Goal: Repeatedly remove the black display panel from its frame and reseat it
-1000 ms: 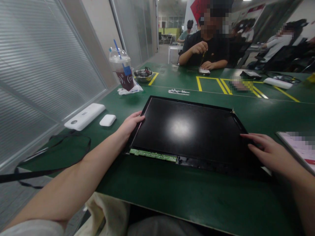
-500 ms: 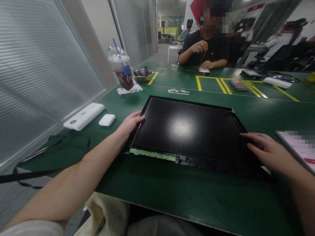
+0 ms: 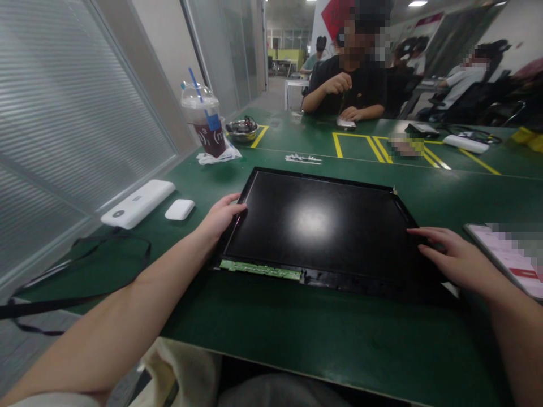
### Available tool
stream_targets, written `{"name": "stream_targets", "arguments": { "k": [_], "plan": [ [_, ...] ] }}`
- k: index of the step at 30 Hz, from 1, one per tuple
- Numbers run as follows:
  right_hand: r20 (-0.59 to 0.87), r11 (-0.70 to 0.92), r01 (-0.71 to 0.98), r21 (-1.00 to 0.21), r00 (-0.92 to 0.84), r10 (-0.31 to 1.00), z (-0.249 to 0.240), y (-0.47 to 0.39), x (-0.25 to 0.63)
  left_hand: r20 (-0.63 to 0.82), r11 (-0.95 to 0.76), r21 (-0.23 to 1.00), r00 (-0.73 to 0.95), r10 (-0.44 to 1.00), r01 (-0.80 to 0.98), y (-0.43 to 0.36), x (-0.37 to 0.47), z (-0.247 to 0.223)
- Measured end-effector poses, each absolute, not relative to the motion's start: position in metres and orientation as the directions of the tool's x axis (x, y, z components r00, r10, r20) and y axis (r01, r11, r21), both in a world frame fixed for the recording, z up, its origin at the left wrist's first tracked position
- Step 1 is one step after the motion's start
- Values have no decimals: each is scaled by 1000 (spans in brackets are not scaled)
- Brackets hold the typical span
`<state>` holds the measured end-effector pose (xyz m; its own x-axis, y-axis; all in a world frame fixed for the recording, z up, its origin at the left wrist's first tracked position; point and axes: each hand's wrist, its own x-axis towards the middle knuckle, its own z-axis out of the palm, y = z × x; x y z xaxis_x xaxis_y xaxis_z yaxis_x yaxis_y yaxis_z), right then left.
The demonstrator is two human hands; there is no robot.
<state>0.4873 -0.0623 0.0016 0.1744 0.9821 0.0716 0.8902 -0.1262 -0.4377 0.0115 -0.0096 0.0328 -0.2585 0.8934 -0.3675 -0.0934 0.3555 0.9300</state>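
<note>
At the far left a black strap (image 3: pixel 59 305) trailed over the edge of the green counter (image 3: pixel 275 333), and beyond it lay a long white device (image 3: pixel 138 203) with a round dark spot at one end. Just to its right was a small white case (image 3: pixel 180 210). Farther back, a lidded cup (image 3: pixel 207 127) of dark drink with a blue straw stood on crumpled tissue (image 3: pixel 218 154), with a metal bowl (image 3: pixel 242 130) of dark items beside it.

The left hand (image 3: pixel 223 216) held the left edge of a black display panel (image 3: pixel 314 220), its grip closed on the frame, thumb over the rim. The panel lay in the middle of the counter, screen side up, a glare spot on its face and a green circuit strip (image 3: pixel 259 270) along the left part of its near edge. White scraps (image 3: pixel 303 159) lay behind it. Across the counter sat a person in black (image 3: pixel 345 85).

The right hand (image 3: pixel 460 257) was at the panel's right edge, its grip partly open, fingertips on the frame. Farther right lay a tablet-like device (image 3: pixel 509 254) with a pink and white screen.
</note>
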Motion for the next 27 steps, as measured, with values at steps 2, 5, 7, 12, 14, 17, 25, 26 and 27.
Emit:
{"name": "stream_targets", "arguments": {
  "k": [2, 5, 7, 12, 14, 17, 25, 26, 27],
  "plan": [
    [26, -180, 885, -428, 212, 977, 9, -59, 487, -371, 365, 928, -257, 892, -75, -11, 13, 35],
    [5, -193, 877, -440, 218, 976, 25, -50, 486, -381, 377, 924, -257, 888, -66, -12, 15, 38],
    [44, -184, 883, -432, 225, 973, 40, -44, 483, -385, 379, 923, -253, 888, -74, -13, 15, 38],
    [192, -59, 818, -573, 204, 960, 90, -35, 457, -383, 373, 924, -226, 895, -89, -12, 13, 36],
    [270, -8, 797, -604, 214, 939, 109, -36, 443, -386, 376, 922, -223, 895, -89, -12, 13, 37],
    [378, 71, 761, -645, 237, 895, 130, -41, 429, -396, 384, 918, -227, 890, -96, -14, 14, 39],
    [492, 184, 679, -710, 291, 821, 105, -64, 428, -410, 395, 912, -228, 883, -112, -13, 13, 39],
    [545, 249, 602, -758, 376, 750, 93, -66, 428, -413, 398, 911, -226, 882, -113, -13, 13, 40],
    [564, 290, 539, -791, 458, 687, 81, -66, 429, -416, 401, 909, -222, 882, -113, -14, 13, 40]
  ]
}}
